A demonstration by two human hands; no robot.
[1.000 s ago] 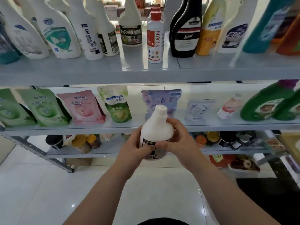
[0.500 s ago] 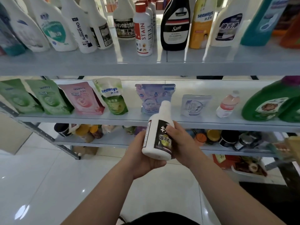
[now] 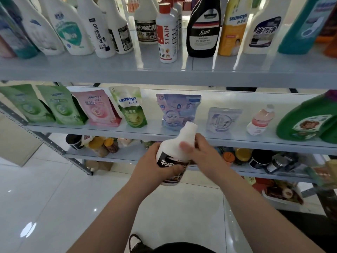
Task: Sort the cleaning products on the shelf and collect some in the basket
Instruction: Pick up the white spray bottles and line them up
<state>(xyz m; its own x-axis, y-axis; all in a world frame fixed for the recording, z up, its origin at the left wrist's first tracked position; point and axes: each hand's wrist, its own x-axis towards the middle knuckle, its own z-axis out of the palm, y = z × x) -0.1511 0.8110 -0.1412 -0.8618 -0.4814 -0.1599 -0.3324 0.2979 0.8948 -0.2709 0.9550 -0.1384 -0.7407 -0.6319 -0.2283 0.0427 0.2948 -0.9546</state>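
I hold a white bottle [image 3: 175,147] with a dark brown label in front of the middle shelf [image 3: 237,138], tilted a little to the right. My left hand [image 3: 155,165] grips its lower body, thumb across the label. My right hand [image 3: 198,152] grips its shoulder just under the white cap. On the top shelf [image 3: 164,73] stand several spray and cleaner bottles, among them a red-capped STAIN bottle [image 3: 166,33] and a black Sam bottle [image 3: 202,28]. No basket is in view.
The middle shelf carries green, pink and blue refill pouches [image 3: 98,108], a small pink bottle [image 3: 260,119] and a big green jug [image 3: 306,119]. The lowest shelf holds jars and tins [image 3: 255,158]. A white tray [image 3: 280,196] sits on the glossy tiled floor at right.
The bottle has been turned in my hands, so the dark label now faces down-left. My right hand slid up from the label to the bottle's shoulder. The view shifted slightly.
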